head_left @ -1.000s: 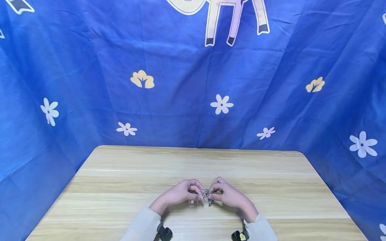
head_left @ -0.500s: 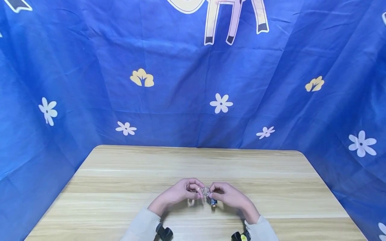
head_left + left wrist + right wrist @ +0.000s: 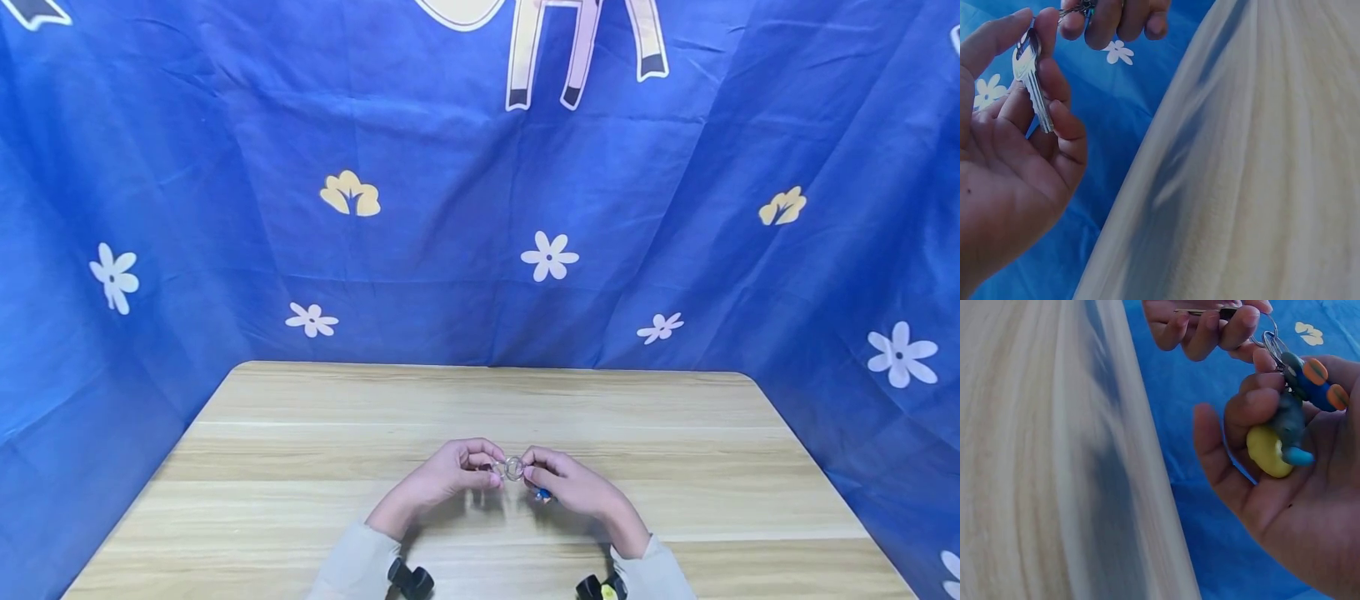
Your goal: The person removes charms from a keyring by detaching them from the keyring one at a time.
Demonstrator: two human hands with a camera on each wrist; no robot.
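My left hand (image 3: 462,467) pinches a thin metal key ring between thumb and fingertips. From it a silver key (image 3: 1036,94) hangs along the curled fingers. My right hand (image 3: 570,479) faces it and pinches the other end, where a linked metal split ring (image 3: 513,468) bridges the gap between the hands. Below the right fingertips dangle small charms: a blue one with orange tips (image 3: 1315,384), and a grey-green one with a turquoise tip (image 3: 1291,425) against a yellow ring-shaped one (image 3: 1263,453). Fingers hide the exact joint between rings and charms.
Both hands are raised over a light wood-grain table (image 3: 480,408). A blue curtain (image 3: 450,250) with white flowers hangs around its back and sides. Black wrist cameras (image 3: 411,578) sit at the cuffs of the pale sleeves (image 3: 356,562).
The charms have swung right, under the right hand. Both hands have risen slightly and drawn a little apart, so the linked rings show more plainly between them.
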